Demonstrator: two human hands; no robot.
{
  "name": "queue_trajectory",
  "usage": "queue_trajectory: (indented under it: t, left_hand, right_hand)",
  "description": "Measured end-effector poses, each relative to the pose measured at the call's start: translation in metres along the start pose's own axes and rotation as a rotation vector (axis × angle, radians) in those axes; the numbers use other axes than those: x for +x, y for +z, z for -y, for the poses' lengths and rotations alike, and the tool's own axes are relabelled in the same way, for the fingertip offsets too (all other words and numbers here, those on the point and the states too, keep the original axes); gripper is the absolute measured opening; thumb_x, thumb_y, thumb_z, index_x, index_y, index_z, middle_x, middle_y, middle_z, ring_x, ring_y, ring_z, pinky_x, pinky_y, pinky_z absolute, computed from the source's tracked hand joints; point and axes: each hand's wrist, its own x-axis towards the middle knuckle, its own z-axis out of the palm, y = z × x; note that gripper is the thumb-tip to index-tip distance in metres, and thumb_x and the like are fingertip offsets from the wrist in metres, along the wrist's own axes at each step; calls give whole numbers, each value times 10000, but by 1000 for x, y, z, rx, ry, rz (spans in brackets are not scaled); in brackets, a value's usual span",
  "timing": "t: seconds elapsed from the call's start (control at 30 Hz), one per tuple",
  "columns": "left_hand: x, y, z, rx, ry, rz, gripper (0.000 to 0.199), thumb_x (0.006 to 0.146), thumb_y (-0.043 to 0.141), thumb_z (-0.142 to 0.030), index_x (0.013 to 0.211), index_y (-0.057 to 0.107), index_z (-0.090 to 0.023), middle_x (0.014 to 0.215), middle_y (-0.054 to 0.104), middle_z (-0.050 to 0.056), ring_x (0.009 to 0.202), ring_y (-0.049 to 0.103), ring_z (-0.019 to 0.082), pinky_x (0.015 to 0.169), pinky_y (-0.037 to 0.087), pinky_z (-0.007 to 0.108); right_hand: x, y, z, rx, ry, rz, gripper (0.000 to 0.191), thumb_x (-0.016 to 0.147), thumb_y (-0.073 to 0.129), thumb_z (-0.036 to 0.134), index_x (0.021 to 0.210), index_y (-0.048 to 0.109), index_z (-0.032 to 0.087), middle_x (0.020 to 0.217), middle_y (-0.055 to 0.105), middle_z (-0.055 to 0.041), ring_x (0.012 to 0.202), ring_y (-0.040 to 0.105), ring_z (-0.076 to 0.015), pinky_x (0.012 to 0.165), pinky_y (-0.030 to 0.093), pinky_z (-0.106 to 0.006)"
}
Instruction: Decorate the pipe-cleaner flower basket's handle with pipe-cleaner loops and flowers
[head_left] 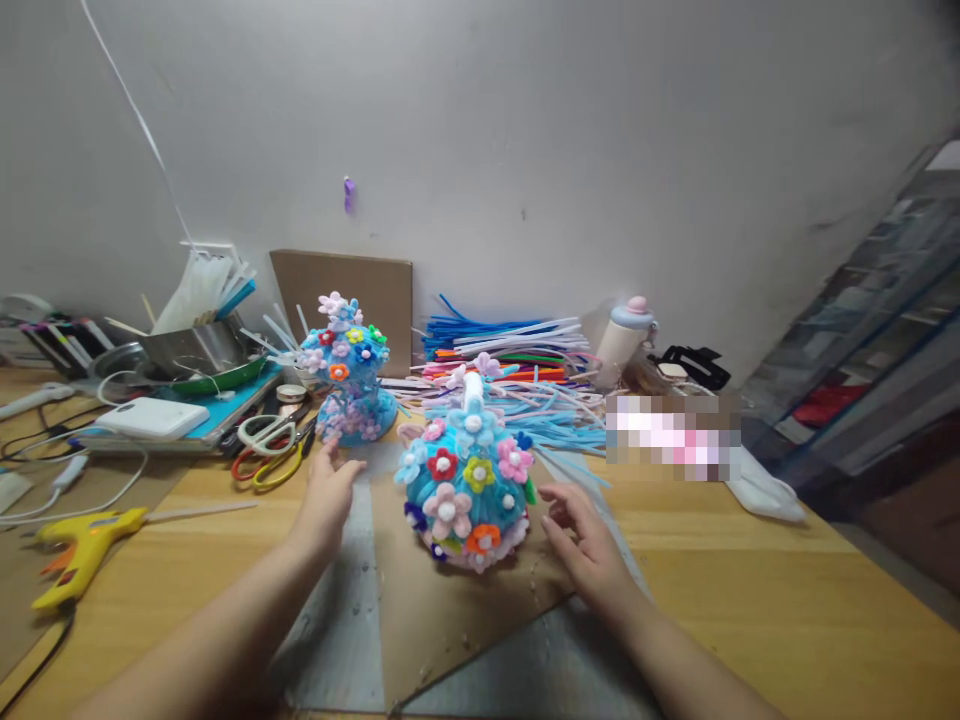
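Note:
A round blue pipe-cleaner piece, covered in flowers of many colours and topped by a white stem, sits on a brown cardboard sheet. Just right of it is my right hand, empty, its fingers apart and slightly curled. My left hand is open and empty to the left, over the table. Its fingertips are close to the base of a second flowered blue piece, which stands further back; whether they touch it I cannot tell.
Yellow glue gun at the left; scissors, white power bank and metal pot behind. Bundles of pipe cleaners lie along the wall, beside a bottle. A brown board leans on the wall.

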Motion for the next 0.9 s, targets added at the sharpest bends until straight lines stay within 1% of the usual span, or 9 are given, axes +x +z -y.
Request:
queue_trajectory:
  t: [0.07, 0.13, 0.27, 0.37, 0.5, 0.6, 0.7, 0.8, 0.9]
  left_hand:
    - [-24, -14, -25, -127, -24, -35, 582, 885, 407, -407, 1404, 230, -211, 1351, 467, 170, 1224, 516, 284, 948, 473, 426]
    - [-48, -32, -55, -441, 23, -60, 571, 821, 555, -385, 1347, 354, -295, 1390, 458, 94, 1290, 445, 284, 1020, 417, 445]
    - [-80, -59, -105, -483, 205, -69, 454, 783, 640, -396, 1225, 548, -357, 1357, 501, 21, 1329, 382, 304, 1114, 286, 484]
    - [-85, -66, -120, -509, 247, -48, 389, 778, 645, -406, 1161, 619, -344, 1337, 520, 9, 1336, 380, 300, 1150, 253, 453]
    - [-76, -62, -123, -532, 226, 46, 357, 815, 607, -422, 1158, 636, -330, 1336, 529, 8, 1328, 398, 300, 1152, 256, 467]
    - [-65, -53, -123, -675, 72, 59, 515, 783, 635, -418, 1282, 517, -372, 1367, 493, 13, 1323, 418, 288, 1117, 328, 470]
    - [-61, -44, -122, -966, -235, 159, 533, 808, 545, -456, 1316, 411, -369, 1340, 502, 50, 1248, 516, 266, 1016, 457, 462]
    - [-64, -37, -119, -1133, -483, 415, 449, 819, 444, -537, 1207, 464, -312, 1248, 572, 93, 1162, 591, 255, 971, 500, 445]
    - [-71, -33, -117, -1200, -579, 544, 425, 791, 433, -600, 1099, 505, -316, 1178, 617, 96, 1161, 594, 245, 987, 494, 425]
  right_hand:
    - [-1, 2, 0, 16, 25, -44, 348, 922, 491, 386, 1233, 496, 230, 1100, 542, -78, 847, 553, -184, 775, 494, -334]
    - [-1, 4, -2, 28, 46, -63, 391, 916, 500, 386, 1272, 461, 228, 1099, 539, -75, 847, 547, -180, 769, 492, -328]
    - [-2, 7, -7, 41, 64, -89, 406, 910, 506, 385, 1281, 449, 231, 1106, 526, -74, 849, 538, -178, 785, 490, -342]
    - [-2, 4, 4, 20, 29, -168, 368, 902, 515, 364, 1244, 481, 233, 1106, 528, -79, 883, 534, -195, 817, 481, -370]
    - [7, -5, 47, 7, -174, -198, 180, 914, 508, 302, 1058, 602, 250, 1099, 543, -67, 1049, 520, -230, 969, 401, -426]
    - [22, -10, 79, 181, -154, -240, 146, 905, 514, 317, 934, 645, 258, 1092, 558, -51, 1109, 515, -241, 1010, 383, -443]
    - [38, -10, 91, 642, 149, -292, 182, 886, 499, 358, 1033, 580, 287, 1065, 600, -44, 1061, 576, -235, 954, 457, -465]
    - [43, -6, 88, 982, 467, -65, 205, 881, 441, 383, 976, 566, 253, 942, 661, -74, 902, 655, -249, 831, 530, -480]
    - [38, -2, 88, 1047, 571, 116, 327, 889, 388, 450, 978, 582, 202, 912, 697, -123, 851, 677, -273, 745, 548, -469]
